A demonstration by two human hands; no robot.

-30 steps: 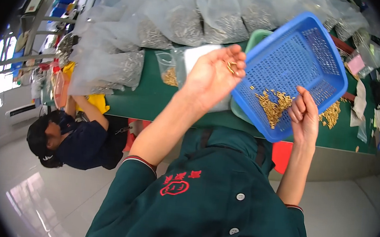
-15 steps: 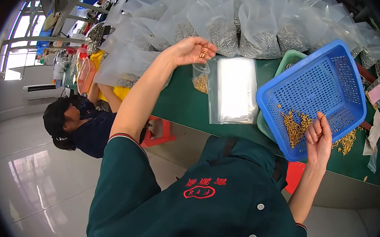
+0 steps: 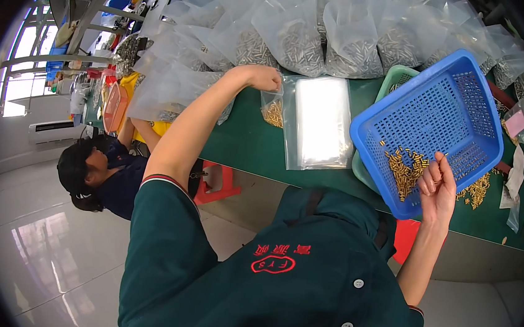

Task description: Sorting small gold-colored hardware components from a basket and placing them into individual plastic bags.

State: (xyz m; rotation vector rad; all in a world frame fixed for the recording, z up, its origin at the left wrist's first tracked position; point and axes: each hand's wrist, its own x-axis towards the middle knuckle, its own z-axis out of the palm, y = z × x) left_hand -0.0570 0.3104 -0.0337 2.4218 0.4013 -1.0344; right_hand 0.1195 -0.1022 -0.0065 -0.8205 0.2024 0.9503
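Filled clear plastic bags (image 3: 297, 45) line the back of the green table (image 3: 244, 152) — before them, left to right, come a small clear plastic pouch (image 3: 272, 113), a flat clear plastic packet (image 3: 322, 125) and a rectangular blue plastic basket (image 3: 435, 110) — small golden metal cylinders (image 3: 403, 176) in it.

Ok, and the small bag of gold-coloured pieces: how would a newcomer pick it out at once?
On the green table, find the flat whitish plastic packet left of the blue basket. The small clear bag is beside the packet's left edge, just below the left hand in the picture. Unlike the larger bags behind it, filled with silvery pieces, it holds gold-coloured ones.
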